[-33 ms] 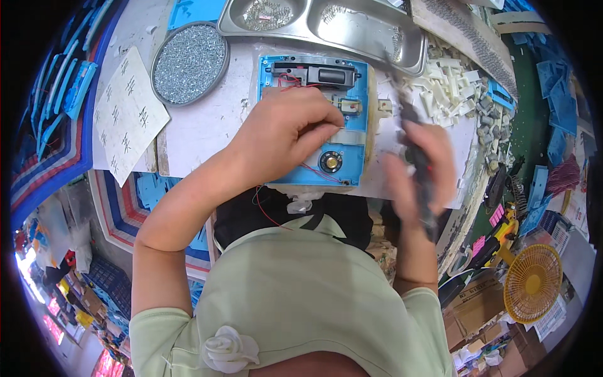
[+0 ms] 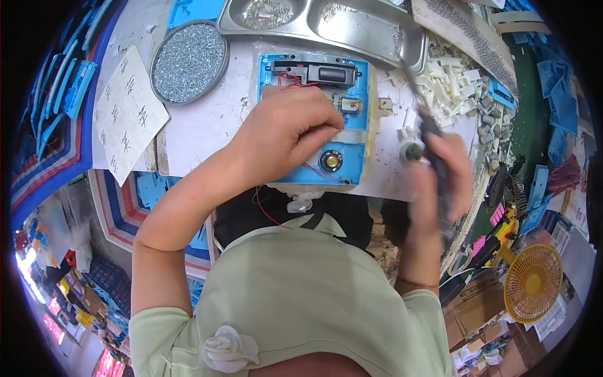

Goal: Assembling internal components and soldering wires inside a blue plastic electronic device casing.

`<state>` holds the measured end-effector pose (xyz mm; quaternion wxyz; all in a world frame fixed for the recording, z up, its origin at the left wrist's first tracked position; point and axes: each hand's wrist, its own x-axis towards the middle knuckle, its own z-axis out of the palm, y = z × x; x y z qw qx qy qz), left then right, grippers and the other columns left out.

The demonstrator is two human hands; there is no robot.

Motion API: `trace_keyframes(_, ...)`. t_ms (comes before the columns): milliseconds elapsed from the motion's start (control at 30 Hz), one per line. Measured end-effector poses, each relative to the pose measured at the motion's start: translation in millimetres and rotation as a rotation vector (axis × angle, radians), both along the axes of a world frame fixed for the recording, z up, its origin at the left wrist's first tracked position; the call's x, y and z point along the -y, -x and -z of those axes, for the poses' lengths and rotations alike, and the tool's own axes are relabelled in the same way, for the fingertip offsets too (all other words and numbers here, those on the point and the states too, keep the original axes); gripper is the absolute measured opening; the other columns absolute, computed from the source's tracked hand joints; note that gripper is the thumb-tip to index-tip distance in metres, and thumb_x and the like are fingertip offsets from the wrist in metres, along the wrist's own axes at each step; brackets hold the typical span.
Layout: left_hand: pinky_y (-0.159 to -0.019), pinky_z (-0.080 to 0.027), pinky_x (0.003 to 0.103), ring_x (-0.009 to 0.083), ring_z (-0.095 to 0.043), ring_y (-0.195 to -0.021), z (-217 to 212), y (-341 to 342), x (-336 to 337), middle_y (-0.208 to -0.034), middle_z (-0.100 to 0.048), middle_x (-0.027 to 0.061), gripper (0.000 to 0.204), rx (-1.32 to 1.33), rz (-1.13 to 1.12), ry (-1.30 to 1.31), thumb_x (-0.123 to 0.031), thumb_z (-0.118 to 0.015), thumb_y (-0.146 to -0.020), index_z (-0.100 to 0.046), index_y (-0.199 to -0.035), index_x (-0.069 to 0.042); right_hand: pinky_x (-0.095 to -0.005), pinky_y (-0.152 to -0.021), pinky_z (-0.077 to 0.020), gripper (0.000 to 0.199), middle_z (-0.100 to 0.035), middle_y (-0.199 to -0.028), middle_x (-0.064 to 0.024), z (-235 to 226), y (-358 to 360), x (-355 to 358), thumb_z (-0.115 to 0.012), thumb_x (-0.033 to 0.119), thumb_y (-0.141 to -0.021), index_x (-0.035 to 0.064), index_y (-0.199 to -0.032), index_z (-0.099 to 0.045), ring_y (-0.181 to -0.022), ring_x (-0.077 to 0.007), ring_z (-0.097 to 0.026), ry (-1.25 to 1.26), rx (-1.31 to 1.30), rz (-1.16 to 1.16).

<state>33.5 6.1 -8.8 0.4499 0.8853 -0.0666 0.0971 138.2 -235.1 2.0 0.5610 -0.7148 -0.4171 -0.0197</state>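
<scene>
Blue casing (image 2: 353, 164) lies open side up nr the table's (image 2: 201, 138) near edge, prob. so its innards can be reached; screw dish (image 2: 183, 102) far left & white parts (image 2: 449, 94) far right, likely w/in reach. L hand (image 2: 286, 129) rests over casing, prob. steadying it; thumb & forefinger tog., anything pinched btwn is hidden. R hand (image 2: 457, 166), blurred, right of casing: grip closed round dark tool (image 2: 432, 129), tip pointing far, apart from casing.
</scene>
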Motion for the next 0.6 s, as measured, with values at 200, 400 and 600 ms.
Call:
trace_keyframes(200, -0.076, -0.051, 0.034, 0.0273, -0.062, -0.087, -7.4, 9.5, 3.5, -0.111, -0.059, 0.0091, 0.011, -0.076, -0.058, -0.024, 0.001, -0.071, -0.083, -0.066, -0.092, -0.003, -0.0331, -0.073, -0.0404, 0.026, -0.058, -0.088, -0.0111, -15.0, 7.8, 42.1, -0.069, 0.008, -0.082, -0.0042, -0.103, -0.06, -0.077, -0.0192, -0.05, -0.111, -0.396, -0.062)
trace_keyframes(400, -0.078, -0.052, 0.035, 0.0286, -0.063, -0.093, -9.6, 8.0, 1.3, -0.11, -0.06, 0.0088, 0.017, -0.039, 0.041, -0.099, 0.0, -0.072, -0.08, -0.065, -0.094, -0.006, -0.0352, -0.073, -0.0408, 0.024, -0.057, -0.079, -0.0088, -0.7, 0.0, 39.8, -0.072, 0.007, -0.077, -0.0036, -0.097, -0.062, -0.07, -0.019, -0.049, -0.052, -0.4, -0.242)
trace_keyframes(600, -0.077, -0.052, 0.037, 0.0287, -0.063, -0.092, -7.3, 3.8, 1.5, -0.111, -0.06, 0.0078, 0.014, -0.029, 0.088, -0.196, -0.004, -0.073, -0.082, -0.064, -0.093, -0.007, -0.0344, -0.071, -0.0408, 0.023, -0.057, -0.074, -0.0074, -3.5, -3.3, 29.4, -0.071, 0.006, -0.075, -0.0037, -0.094, -0.065, -0.063, -0.0173, -0.047, 0.033, -0.368, -0.241)
